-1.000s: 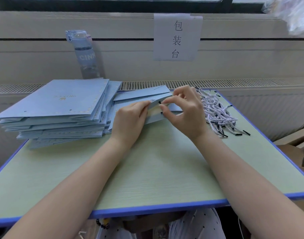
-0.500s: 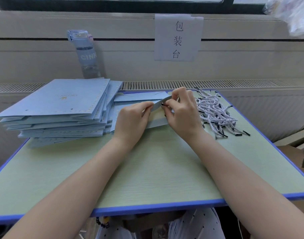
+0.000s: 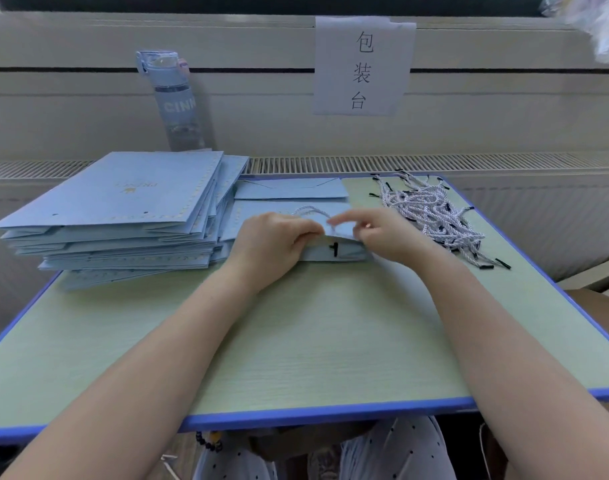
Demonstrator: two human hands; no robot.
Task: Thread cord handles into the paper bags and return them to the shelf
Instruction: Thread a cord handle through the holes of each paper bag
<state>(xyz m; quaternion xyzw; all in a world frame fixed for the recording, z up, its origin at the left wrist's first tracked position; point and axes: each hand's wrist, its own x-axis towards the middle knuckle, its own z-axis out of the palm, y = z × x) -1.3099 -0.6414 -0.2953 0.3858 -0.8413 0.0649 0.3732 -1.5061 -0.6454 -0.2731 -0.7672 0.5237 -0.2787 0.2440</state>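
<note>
Threading half done on one flat light-blue paper bag (image 3: 334,254); most of the job is judged left.

The bag's raised lip is pinched at one end by the left hand (image 3: 275,240) and at the other by the right hand (image 3: 382,233), both with fingers closed narrowly on the paper. Blur hides whether cord is also caught under the right fingertips. A white-and-grey twisted cord handle (image 3: 310,211) is looped just beyond the grip, and its black tip (image 3: 335,250) is seen between the two hands, so one handle is judged nearly seated. A second handle is not seen. Left of the grip, a tall stack of flat blue paper bags (image 3: 123,202) shows punched holes with no cords. Right of the grip lies a loose pile of spare twisted cords (image 3: 431,216). No shelf is shown, so the return is judged not begun.
</note>
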